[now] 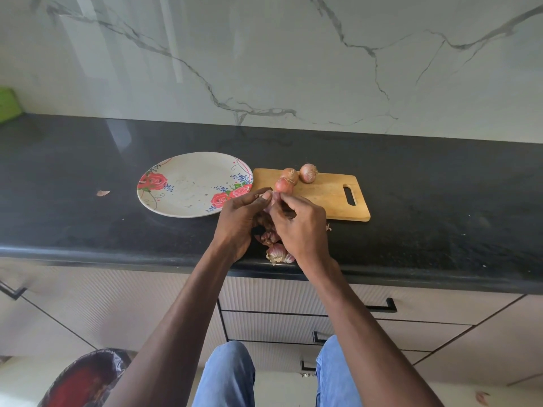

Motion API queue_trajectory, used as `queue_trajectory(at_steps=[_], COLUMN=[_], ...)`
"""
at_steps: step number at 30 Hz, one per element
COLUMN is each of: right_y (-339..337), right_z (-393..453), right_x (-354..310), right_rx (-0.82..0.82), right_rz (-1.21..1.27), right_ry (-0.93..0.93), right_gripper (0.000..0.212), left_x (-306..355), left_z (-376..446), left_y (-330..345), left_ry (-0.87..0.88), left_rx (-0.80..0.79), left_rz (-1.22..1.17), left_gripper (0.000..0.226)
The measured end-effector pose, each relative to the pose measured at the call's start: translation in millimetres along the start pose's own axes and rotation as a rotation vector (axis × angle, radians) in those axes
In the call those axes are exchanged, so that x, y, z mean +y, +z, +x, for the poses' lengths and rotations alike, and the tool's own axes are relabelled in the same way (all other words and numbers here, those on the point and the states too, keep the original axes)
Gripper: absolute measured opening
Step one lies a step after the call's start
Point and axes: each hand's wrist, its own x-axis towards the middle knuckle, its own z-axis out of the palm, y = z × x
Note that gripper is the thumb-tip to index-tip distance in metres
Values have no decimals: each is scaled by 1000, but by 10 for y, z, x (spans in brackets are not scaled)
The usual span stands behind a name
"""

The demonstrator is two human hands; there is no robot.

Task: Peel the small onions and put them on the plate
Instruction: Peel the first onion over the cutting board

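black surface (88, 160) carries all | floral plate (182, 183) bare of onions, left of our wooden cutting board (329, 198) | our left hand (241, 218) and right hand (299, 224) both pinch one small onion (273, 201) above the surface's front edge | three unpeeled onions (308, 173) sit on the board | peel scraps (277, 253) below our hands

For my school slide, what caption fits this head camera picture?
Both hands peel an onion beside the plate, with three more waiting on the board.
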Motion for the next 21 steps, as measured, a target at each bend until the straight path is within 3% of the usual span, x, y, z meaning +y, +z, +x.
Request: queue_trajectory(at_steps=[12, 16, 21], right_y=[19, 39, 24], right_z=[-17, -16, -17], right_x=[-7, 33, 55], right_rx=[69, 81, 128], right_rz=[-82, -114, -70], right_ry=[-18, -13, 35], right_gripper=[11, 20, 17], left_x=[-52, -66, -42], left_z=[45, 61, 47], left_y=[-40, -65, -53], left_ry=[51, 52, 18], left_rx=[1, -15, -16], left_rz=[124, 159, 98], left_gripper=[22, 22, 19])
